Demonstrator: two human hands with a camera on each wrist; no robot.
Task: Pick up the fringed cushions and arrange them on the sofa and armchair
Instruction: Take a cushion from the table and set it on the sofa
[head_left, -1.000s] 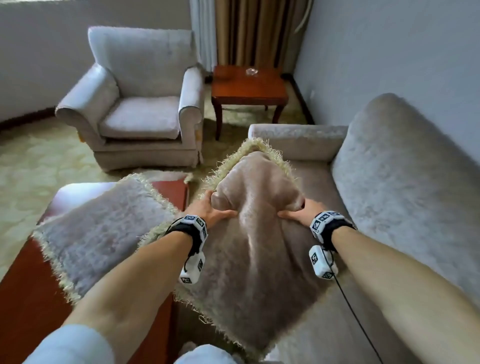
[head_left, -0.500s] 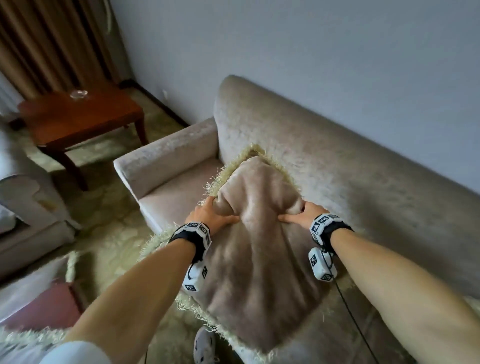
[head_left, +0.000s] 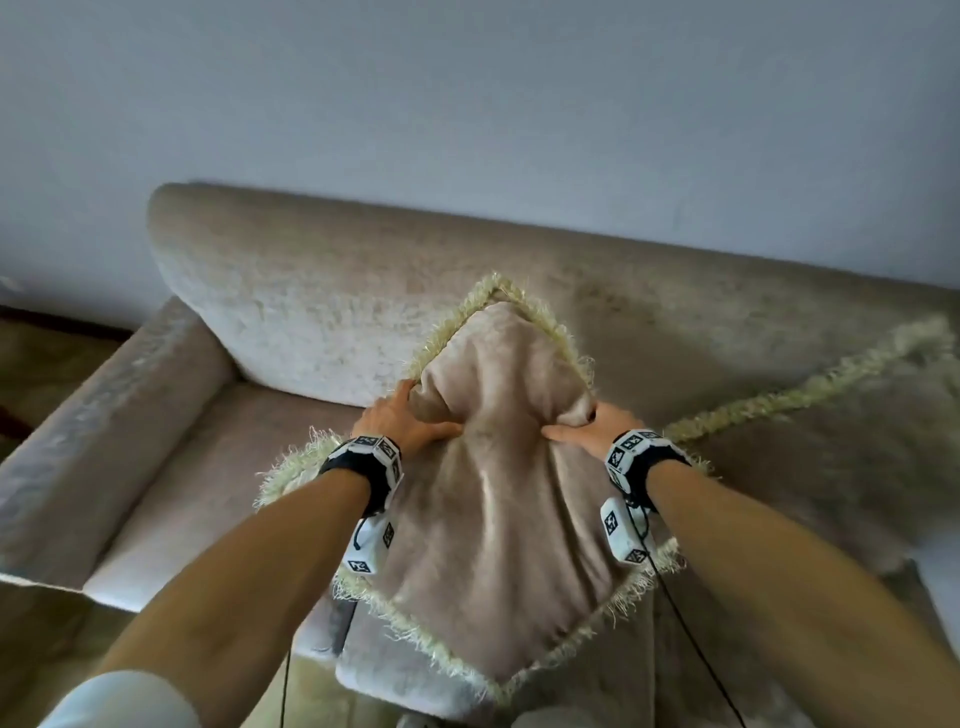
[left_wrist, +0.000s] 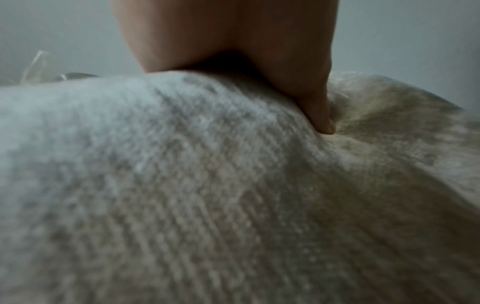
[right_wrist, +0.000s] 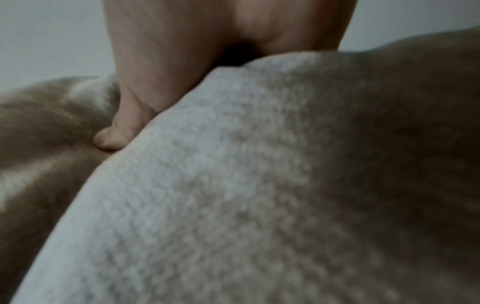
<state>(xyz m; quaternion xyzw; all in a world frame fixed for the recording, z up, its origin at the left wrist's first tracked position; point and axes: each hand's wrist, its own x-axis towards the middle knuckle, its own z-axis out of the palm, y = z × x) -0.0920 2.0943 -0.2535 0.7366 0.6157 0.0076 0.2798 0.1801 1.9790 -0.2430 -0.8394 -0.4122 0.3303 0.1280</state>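
I hold a beige fringed cushion (head_left: 498, 519) corner-up over the sofa (head_left: 322, 317). My left hand (head_left: 402, 423) grips its upper left side, thumb pressed into the plush front. My right hand (head_left: 592, 431) grips the upper right side the same way. The wrist views show each thumb (left_wrist: 319, 115) (right_wrist: 122, 131) sunk into the cushion fabric (left_wrist: 207, 185) (right_wrist: 233, 185); the other fingers are hidden behind it. A second fringed cushion (head_left: 831, 441) lies on the sofa seat to the right. The armchair is out of view.
The sofa's left armrest (head_left: 98, 441) runs along the left, with a bare stretch of seat (head_left: 218, 499) beside it. A grey wall (head_left: 467, 104) rises behind the backrest. Patterned carpet (head_left: 31, 374) shows at far left.
The view has swung right from the armchair and tables to face the sofa. Both hands have kept the same grip and carried the cushion over the sofa seat.
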